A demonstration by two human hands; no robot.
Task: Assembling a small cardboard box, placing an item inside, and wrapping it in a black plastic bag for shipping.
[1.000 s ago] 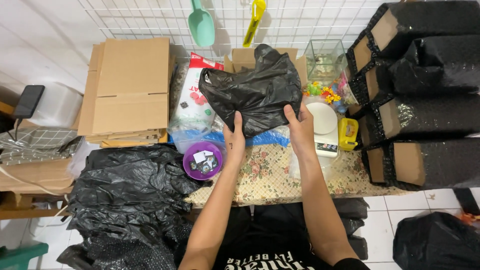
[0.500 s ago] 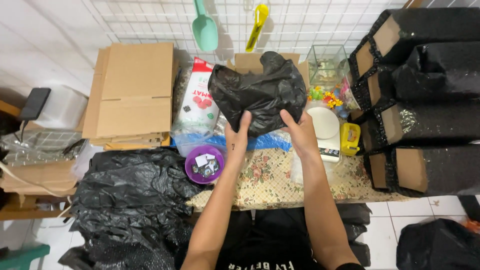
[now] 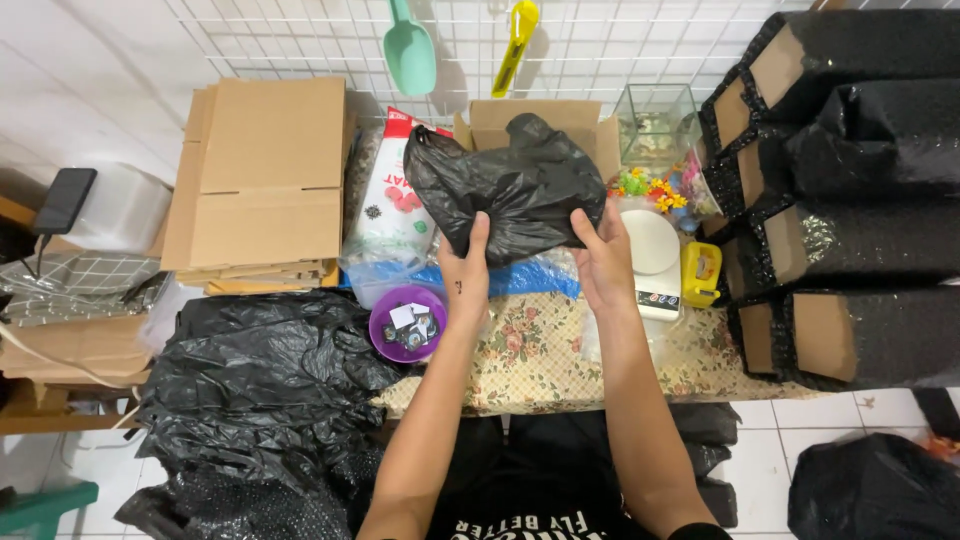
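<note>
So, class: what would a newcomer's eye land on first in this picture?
The black bag at centre, held up by the left hand and right hand over the floral tablecloth. Next, the heap of black plastic lower left, and the stack of wrapped boxes on the right.

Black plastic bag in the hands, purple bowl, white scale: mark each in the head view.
black plastic bag [image 3: 515, 190], head view, middle of its crumpled front.
purple bowl [image 3: 408, 325], head view, inside, on the small items it holds.
white scale [image 3: 650, 240], head view, on its round platform.
</note>
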